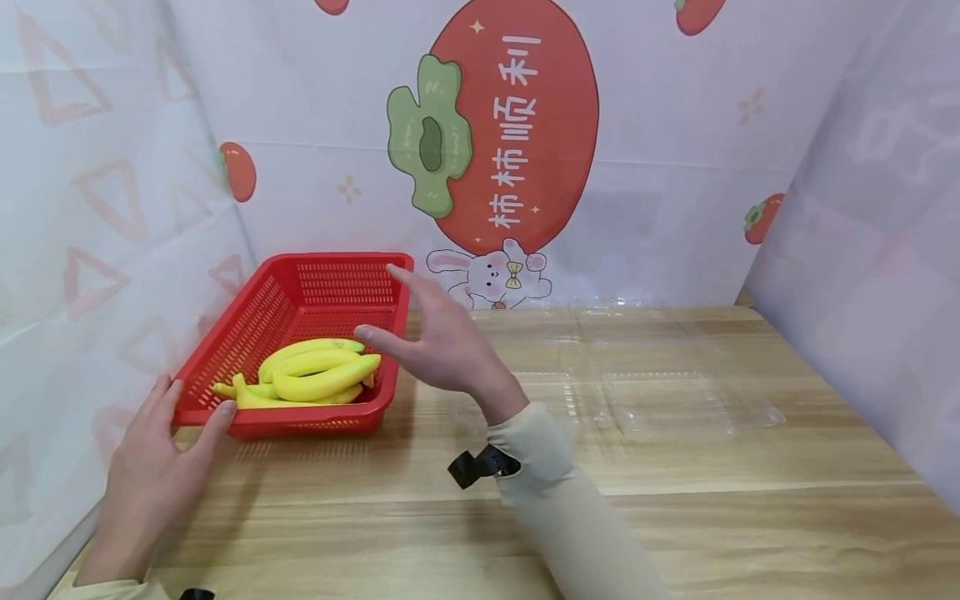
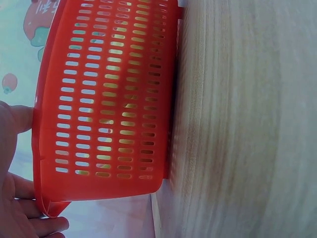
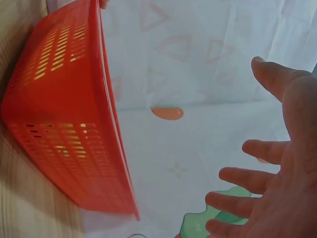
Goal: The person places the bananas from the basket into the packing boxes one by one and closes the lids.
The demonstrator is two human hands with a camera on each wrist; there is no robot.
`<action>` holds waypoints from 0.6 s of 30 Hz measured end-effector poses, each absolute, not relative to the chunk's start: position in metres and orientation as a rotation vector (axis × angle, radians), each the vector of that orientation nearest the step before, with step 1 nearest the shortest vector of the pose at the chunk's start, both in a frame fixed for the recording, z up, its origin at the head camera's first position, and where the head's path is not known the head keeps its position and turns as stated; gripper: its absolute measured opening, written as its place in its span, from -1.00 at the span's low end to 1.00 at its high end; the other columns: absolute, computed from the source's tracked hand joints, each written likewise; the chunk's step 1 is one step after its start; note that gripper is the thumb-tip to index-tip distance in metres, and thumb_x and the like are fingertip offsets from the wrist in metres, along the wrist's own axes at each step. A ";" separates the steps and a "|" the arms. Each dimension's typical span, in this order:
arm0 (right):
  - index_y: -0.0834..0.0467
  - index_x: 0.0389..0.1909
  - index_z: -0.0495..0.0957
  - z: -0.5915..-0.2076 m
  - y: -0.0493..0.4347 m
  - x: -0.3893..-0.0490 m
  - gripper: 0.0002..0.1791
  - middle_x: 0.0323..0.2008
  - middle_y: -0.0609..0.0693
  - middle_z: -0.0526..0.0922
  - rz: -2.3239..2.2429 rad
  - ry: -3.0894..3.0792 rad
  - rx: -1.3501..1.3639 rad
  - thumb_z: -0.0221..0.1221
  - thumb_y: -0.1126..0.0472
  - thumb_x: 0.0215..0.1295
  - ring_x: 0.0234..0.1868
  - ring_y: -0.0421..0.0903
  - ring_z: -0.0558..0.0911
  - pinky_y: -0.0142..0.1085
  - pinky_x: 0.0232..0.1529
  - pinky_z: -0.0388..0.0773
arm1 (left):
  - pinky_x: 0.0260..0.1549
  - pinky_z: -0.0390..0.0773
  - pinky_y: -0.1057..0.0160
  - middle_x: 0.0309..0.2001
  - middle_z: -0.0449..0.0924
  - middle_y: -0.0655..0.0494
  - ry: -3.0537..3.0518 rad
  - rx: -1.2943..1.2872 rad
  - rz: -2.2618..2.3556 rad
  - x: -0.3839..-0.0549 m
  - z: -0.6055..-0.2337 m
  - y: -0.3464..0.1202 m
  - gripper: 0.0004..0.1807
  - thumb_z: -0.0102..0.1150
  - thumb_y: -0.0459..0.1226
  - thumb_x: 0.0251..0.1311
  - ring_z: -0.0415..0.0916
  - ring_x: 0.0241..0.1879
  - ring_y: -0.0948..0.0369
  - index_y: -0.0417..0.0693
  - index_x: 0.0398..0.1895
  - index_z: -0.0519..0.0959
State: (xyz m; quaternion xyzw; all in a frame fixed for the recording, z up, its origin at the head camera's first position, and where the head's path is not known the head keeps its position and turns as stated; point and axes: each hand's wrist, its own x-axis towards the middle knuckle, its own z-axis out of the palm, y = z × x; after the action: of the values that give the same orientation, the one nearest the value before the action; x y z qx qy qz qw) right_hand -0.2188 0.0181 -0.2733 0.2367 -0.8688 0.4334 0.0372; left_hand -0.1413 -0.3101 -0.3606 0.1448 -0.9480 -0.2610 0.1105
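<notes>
While left hand [image 1: 156, 454] grips red basket [image 1: 307, 416] of bananas [image 1: 326, 382], right hand [image 1: 446, 346] hovers spread.

Bananas [image 1: 327, 379] in basket [image 1: 348, 279] | basket on table [image 1: 360, 517], left | containers [image 1: 667, 400] right of basket

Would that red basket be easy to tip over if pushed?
Probably not: the basket is broad and low. Its thin-looking slotted walls may flex slightly, and the bananas piled at its near end could make that end heavier.
</notes>
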 end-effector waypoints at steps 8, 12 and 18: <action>-0.25 0.68 0.11 -0.276 -0.010 -0.214 0.01 0.61 -0.16 0.30 1.432 -2.642 0.775 0.37 -0.26 0.28 0.56 -0.05 0.37 0.14 0.37 0.62 | 0.31 0.14 -0.70 0.72 -0.37 -0.32 -2.784 0.418 -0.768 -0.142 -0.362 -0.310 0.08 -0.05 0.27 0.52 -0.23 0.65 -0.45 -0.25 0.72 -0.20; -0.26 0.68 0.11 -0.279 -0.023 -0.212 0.00 0.62 -0.20 0.28 1.443 -2.632 0.842 0.37 -0.24 0.29 0.58 -0.10 0.34 0.07 0.38 0.63 | 0.29 0.16 -0.71 0.72 -0.38 -0.32 -2.790 0.432 -0.767 -0.140 -0.361 -0.312 0.08 -0.05 0.27 0.52 -0.23 0.65 -0.45 -0.25 0.72 -0.21; -0.30 0.67 0.12 -0.276 -0.032 -0.212 -0.03 0.62 -0.26 0.28 1.431 -2.623 0.846 0.34 -0.28 0.30 0.58 -0.15 0.34 0.05 0.40 0.61 | 0.23 0.21 -0.72 0.72 -0.41 -0.33 -2.806 0.426 -0.771 -0.141 -0.360 -0.312 0.10 -0.05 0.28 0.51 -0.25 0.65 -0.46 -0.25 0.72 -0.24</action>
State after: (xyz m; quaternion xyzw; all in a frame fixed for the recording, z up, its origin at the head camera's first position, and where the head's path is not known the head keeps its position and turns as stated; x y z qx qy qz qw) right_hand -0.2119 -0.0325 -0.2762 0.2723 -0.8445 0.4608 0.0183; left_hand -0.1410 -0.3117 -0.3601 0.1440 -0.9493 -0.2608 0.1001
